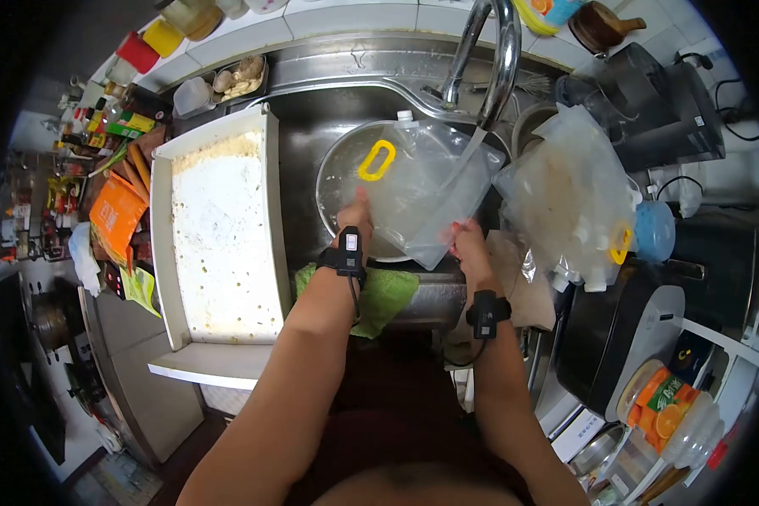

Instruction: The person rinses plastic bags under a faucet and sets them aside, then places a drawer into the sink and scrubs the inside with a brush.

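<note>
A clear plastic spout bag [447, 173] with a white cap and a yellow handle [377, 160] lies over a round metal basin [320, 196] in the sink. Water from the faucet [504, 63] runs down onto the bag. My right hand [470, 246] pinches the bag's near right corner at the basin rim. My left hand [356, 215] is closed at the bag's left side, just below the yellow handle, with most of its fingers hidden. Cloudy water shows in the basin. A green cloth [388, 299] hangs over the sink's front edge beneath my wrists.
On the left, a white tray [219, 236] with crumbs and residue spans the sink edge. Another plastic bag [565, 198] with a yellow handle lies at right, beside a blue container [654, 230]. Behind the tray sits a container of ginger-like pieces [240, 80]. An orange packet [116, 212] lies far left.
</note>
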Demonstrator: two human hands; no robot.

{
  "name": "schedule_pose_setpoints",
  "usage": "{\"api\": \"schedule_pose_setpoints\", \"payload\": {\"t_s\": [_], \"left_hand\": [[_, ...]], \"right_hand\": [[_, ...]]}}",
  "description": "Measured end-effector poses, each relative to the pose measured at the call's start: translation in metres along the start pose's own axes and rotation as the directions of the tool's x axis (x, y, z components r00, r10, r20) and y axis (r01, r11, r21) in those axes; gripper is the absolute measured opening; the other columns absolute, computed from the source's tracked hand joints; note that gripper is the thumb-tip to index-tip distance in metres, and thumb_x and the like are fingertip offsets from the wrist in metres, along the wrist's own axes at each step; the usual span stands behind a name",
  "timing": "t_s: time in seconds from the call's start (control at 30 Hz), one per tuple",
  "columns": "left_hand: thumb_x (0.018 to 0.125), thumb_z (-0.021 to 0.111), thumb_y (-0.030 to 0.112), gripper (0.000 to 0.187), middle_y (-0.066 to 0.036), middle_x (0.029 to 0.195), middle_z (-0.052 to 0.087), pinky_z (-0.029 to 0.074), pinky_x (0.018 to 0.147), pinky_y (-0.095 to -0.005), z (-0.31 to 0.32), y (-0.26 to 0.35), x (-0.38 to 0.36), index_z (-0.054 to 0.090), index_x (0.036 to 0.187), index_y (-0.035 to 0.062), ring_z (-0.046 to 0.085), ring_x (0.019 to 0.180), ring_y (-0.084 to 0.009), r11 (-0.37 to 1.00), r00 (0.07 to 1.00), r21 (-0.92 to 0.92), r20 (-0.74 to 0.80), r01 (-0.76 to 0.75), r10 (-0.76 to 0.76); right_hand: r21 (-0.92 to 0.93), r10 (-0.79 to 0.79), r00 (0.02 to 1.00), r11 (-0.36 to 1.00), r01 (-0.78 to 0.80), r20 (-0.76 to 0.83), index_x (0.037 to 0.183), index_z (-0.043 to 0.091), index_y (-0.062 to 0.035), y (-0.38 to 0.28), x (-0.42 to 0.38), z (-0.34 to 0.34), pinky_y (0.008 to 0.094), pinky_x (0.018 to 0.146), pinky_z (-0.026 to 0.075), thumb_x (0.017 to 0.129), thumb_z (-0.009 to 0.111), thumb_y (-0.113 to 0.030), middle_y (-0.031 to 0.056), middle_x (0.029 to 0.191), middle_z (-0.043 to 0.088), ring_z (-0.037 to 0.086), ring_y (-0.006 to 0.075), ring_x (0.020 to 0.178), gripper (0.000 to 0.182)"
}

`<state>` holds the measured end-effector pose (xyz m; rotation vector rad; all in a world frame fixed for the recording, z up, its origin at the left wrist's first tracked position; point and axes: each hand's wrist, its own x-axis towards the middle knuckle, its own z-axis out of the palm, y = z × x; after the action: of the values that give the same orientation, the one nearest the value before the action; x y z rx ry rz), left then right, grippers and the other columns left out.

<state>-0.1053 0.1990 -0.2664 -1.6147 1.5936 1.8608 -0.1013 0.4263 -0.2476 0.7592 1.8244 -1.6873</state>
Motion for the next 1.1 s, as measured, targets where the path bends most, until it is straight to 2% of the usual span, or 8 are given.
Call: {"api": "schedule_pose_setpoints", "payload": {"t_s": [0.07, 0.17, 0.37, 0.47, 0.57, 0.7, 0.73, 1.1], "left_hand": [[0.084, 0.056, 0.05, 0.044, -0.007, 0.069, 0.055, 0.029, 0.031, -0.0325, 0.0, -0.004, 0.017, 0.052, 0.086, 0.0063, 0.048, 0.046, -0.0159, 0.968, 0.999, -0.248, -0.033, -0.048, 0.041], [0.083, 0.055, 0.018, 0.029, -0.011, 0.097, 0.058, 0.046, 0.066, -0.0371, -0.009, -0.001, 0.024, 0.049, 0.107, 0.0036, 0.057, 0.082, -0.0225, 0.838, 0.975, -0.544, 0.164, -0.036, 0.148], [0.077, 0.04, -0.012, 0.065, -0.014, 0.136, 0.04, 0.04, 0.097, -0.0518, -0.03, 0.043, -0.041, 0.025, 0.137, 0.0099, 0.042, 0.122, -0.0308, 0.65, 0.811, -0.759, 0.392, 0.019, 0.434], [0.086, 0.046, 0.003, 0.05, -0.012, 0.133, 0.044, 0.039, 0.096, -0.0533, -0.035, 0.055, -0.06, 0.031, 0.134, 0.0093, 0.042, 0.121, -0.0294, 0.641, 0.719, -0.764, 0.402, -0.077, 0.566], [0.091, 0.049, 0.033, 0.048, -0.009, 0.129, 0.047, 0.038, 0.096, -0.0507, -0.039, 0.062, -0.091, 0.036, 0.132, 0.0097, 0.042, 0.121, -0.0268, 0.667, 0.715, -0.743, 0.496, 0.057, 0.492], [0.084, 0.04, 0.063, 0.072, -0.006, 0.132, 0.043, 0.032, 0.101, -0.0396, -0.023, 0.038, -0.09, 0.037, 0.133, 0.0105, 0.041, 0.119, -0.023, 0.767, 0.622, -0.624, 0.662, 0.147, 0.419], [0.083, 0.04, 0.065, 0.074, -0.006, 0.134, 0.039, 0.03, 0.102, -0.04, -0.014, 0.031, -0.09, 0.035, 0.133, 0.0102, 0.039, 0.12, -0.0233, 0.795, 0.721, -0.601, 0.515, -0.081, 0.463], [0.091, 0.033, 0.052, 0.061, -0.013, 0.129, 0.043, 0.043, 0.093, -0.0459, -0.034, 0.02, -0.046, 0.032, 0.132, 0.0073, 0.046, 0.115, -0.0296, 0.82, 0.798, -0.568, 0.525, 0.07, 0.295]], "right_hand": [[0.008, -0.001, 1.0, 1.0, 0.001, -0.025, 0.097, 0.051, -0.0081, 0.007, 0.007, 0.005, 0.0225, 0.043, 0.037, 0.087, 0.048, -0.013, 0.003, 0.076, 0.056, 0.053, 0.0112, 0.059, 0.012], [-0.127, -0.012, 1.0, 0.992, 0.009, -0.022, 0.1, 0.049, -0.0074, 0.024, 0.025, 0.014, 0.0252, 0.041, 0.037, 0.091, 0.047, -0.016, 0.0054, 0.08, 0.06, 0.055, 0.0124, 0.058, 0.013], [-0.316, -0.034, 0.997, 0.947, 0.053, 0.066, 0.111, 0.051, 0.0008, 0.013, 0.016, 0.031, 0.038, 0.061, 0.051, 0.085, 0.054, -0.021, 0.0153, 0.095, 0.061, 0.062, 0.027, 0.075, 0.034], [-0.778, -0.305, 0.952, 0.599, 0.191, -0.001, 0.115, 0.05, 0.0027, -0.014, -0.007, 0.043, 0.0418, 0.083, 0.047, 0.085, 0.056, -0.03, 0.0213, 0.111, 0.056, 0.058, 0.0339, 0.098, 0.045], [-0.569, -0.675, 0.734, 0.576, 0.587, 0.075, 0.122, 0.045, 0.0047, -0.035, -0.027, 0.074, 0.0414, 0.099, 0.035, 0.089, 0.048, -0.039, 0.0254, 0.126, 0.045, 0.042, 0.0379, 0.12, 0.055], [-0.394, -0.58, 0.78, 0.676, 0.623, 0.237, 0.133, 0.033, 0.0012, -0.051, -0.054, 0.135, 0.0467, 0.106, 0.023, 0.094, 0.027, -0.042, 0.0208, 0.139, 0.031, 0.025, 0.0347, 0.132, 0.058], [-0.449, -0.542, 0.804, 0.672, 0.589, 0.246, 0.135, 0.031, 0.0005, -0.054, -0.064, 0.142, 0.0481, 0.106, 0.021, 0.095, 0.023, -0.043, 0.0199, 0.141, 0.029, 0.024, 0.0343, 0.133, 0.059], [-0.298, -0.685, 0.541, 0.451, 0.841, 0.487, 0.137, 0.029, -0.0051, -0.019, -0.029, 0.135, 0.0467, 0.108, 0.015, 0.095, 0.018, -0.046, 0.0181, 0.142, 0.027, 0.022, 0.033, 0.133, 0.059]]}}
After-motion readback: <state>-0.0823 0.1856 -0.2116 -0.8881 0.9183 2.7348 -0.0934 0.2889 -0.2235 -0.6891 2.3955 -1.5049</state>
